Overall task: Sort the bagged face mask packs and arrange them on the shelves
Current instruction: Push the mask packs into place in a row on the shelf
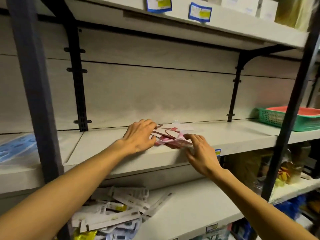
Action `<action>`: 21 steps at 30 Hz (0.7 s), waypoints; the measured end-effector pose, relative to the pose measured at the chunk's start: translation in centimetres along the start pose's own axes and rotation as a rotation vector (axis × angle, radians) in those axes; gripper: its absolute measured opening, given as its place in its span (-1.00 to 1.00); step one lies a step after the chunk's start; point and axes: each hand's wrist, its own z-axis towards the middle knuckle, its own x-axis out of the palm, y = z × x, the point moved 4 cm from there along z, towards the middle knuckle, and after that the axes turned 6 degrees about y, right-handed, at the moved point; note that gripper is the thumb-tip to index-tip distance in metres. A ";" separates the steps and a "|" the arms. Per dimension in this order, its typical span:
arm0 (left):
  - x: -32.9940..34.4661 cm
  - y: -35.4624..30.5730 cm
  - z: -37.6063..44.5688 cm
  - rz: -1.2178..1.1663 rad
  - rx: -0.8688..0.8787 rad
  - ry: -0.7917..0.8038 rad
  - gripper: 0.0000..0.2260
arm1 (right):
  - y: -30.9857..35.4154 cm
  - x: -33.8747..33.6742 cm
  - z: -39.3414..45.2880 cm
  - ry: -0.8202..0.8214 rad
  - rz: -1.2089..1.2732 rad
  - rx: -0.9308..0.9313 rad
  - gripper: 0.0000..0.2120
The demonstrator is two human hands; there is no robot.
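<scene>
Item: bagged pink mask packs (170, 135), a small bundle lying on the middle shelf (225, 134), near its front edge.
Left hand (140, 135): rests on the bundle's left end, fingers curled onto it.
Right hand (199, 149): fingers spread, tips touching the right near corner; not clasping.
Handling note: press the bundle flat, square its edges against the shelf front, then slide it back gently; the slippery film probably shifts easily.
Also present: green basket (277, 118), far right.

Pack (170, 135) on shelf (107, 148), between hands. Left hand (140, 135) at its left side, right hand (199, 149) at its front right. Basket (277, 118) far right of right hand, same shelf. Cards (117, 210) on lower shelf, below left arm.
</scene>
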 end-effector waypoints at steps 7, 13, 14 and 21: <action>4.9 3.2 8.6 -0.086 -0.108 0.234 -0.51 | -5.9 -0.1 10.7 0.085 0.227 0.028 -0.59; 7.5 5.6 11.2 -0.151 -0.152 0.409 -0.57 | -8.2 2.6 15.0 0.214 0.333 -0.002 -0.50; 7.4 5.9 11.5 -0.128 -0.166 0.363 -0.59 | -8.5 3.1 15.5 0.243 0.353 -0.006 -0.48; 7.3 7.9 10.9 -0.159 -0.474 0.015 -0.72 | -9.5 6.4 18.8 0.319 0.526 -0.002 -0.31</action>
